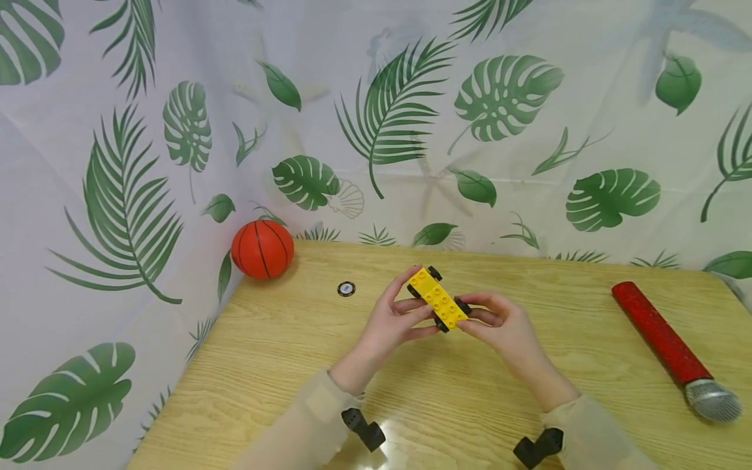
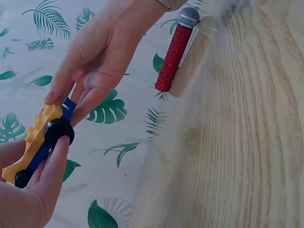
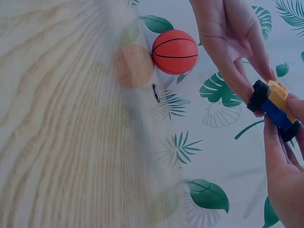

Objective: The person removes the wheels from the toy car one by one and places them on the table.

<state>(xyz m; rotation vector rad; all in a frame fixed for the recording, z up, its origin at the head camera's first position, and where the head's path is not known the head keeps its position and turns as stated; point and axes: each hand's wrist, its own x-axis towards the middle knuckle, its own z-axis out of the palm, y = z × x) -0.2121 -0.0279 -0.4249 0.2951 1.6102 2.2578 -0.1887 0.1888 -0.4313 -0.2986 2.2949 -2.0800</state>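
Observation:
A yellow toy car [image 1: 437,297] with a studded top, a blue underside and black wheels is held above the table between both hands. My left hand [image 1: 390,320] grips it from the left, thumb and fingers along its side. From the other end, my right hand [image 1: 508,329] pinches it between thumb and fingers near a rear corner. The left wrist view shows the toy car [image 2: 40,137] side-on, with its blue base and two black wheels. In the right wrist view the toy car [image 3: 275,109] is partly covered by fingers.
An orange-red basketball-patterned ball [image 1: 262,249] sits at the table's back left corner. Near it lies a black-and-white round chip [image 1: 346,288]. A red microphone [image 1: 664,336] with a silver head lies at the right. A leaf-printed cloth [image 1: 411,215] hangs behind the wooden table [image 1: 282,365].

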